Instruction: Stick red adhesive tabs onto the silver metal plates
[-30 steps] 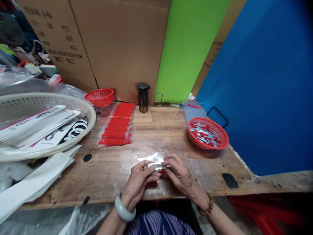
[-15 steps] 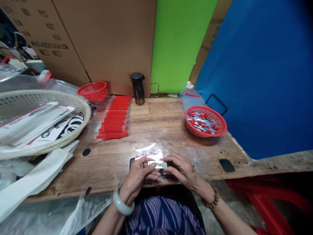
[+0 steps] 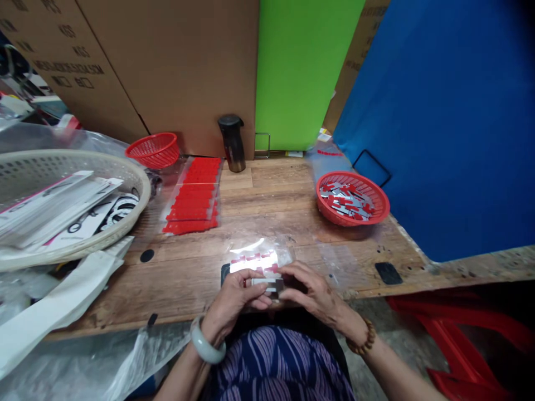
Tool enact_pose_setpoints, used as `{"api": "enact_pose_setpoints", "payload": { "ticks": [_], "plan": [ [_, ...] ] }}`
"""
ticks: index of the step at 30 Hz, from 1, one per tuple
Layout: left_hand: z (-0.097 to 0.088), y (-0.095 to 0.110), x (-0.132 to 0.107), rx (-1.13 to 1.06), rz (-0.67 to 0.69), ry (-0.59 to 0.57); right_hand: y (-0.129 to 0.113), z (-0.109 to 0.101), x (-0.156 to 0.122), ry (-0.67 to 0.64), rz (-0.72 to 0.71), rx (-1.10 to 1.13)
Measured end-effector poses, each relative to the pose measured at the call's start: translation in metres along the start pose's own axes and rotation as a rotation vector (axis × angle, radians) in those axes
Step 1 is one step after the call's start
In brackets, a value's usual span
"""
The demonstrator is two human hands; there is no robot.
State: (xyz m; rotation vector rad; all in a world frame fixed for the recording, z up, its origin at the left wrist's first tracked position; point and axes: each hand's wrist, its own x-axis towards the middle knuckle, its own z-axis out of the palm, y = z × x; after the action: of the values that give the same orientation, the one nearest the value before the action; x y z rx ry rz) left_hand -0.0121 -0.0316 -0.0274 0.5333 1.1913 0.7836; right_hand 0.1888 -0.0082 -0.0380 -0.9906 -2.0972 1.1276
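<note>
So, in the head view, the red basket (image 3: 380, 201) on your right is full of flat red and gray bits (image 3: 349, 199). Far back on the left sits a smaller red basket (image 3: 155, 155); you can't tell what is in it. The big pale basket (image 3: 144, 189) at your left holds a pile of long white cards (image 3: 54, 207) and some black and white rings (image 3: 122, 211).

Your table (image 3: 271, 206) is wood, scratched, with dark spots on it. Flat packs of red bits (image 3: 196, 189) lie on it, left of the middle. A black jug (image 3: 232, 143) stands behind them, next to a tall brown box (image 3: 175, 67). A green board (image 3: 307, 72) and a blue board (image 3: 434, 122) stand on the right side. Below the table, at the right, is a red stool (image 3: 460, 340).

The small gray and white piece (image 3: 267, 284) is between your hands, near the table's front edge. Your left hand (image 3: 240, 292) pinches its left end. Your right hand (image 3: 311, 289) is curled at the other end, but you can't tell if it grips. A shiny clear bag (image 3: 256, 259) with red and white in it lies just past your fingers.
</note>
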Motion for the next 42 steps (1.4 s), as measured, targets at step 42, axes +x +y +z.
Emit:
{"api": "enact_pose_setpoints", "payload": {
  "ticks": [42],
  "plan": [
    [-0.002, 0.015, 0.059, -0.164, 0.285, 0.292, 0.007, 0.032, 0.054, 0.325, 0.182, -0.269]
  ]
}}
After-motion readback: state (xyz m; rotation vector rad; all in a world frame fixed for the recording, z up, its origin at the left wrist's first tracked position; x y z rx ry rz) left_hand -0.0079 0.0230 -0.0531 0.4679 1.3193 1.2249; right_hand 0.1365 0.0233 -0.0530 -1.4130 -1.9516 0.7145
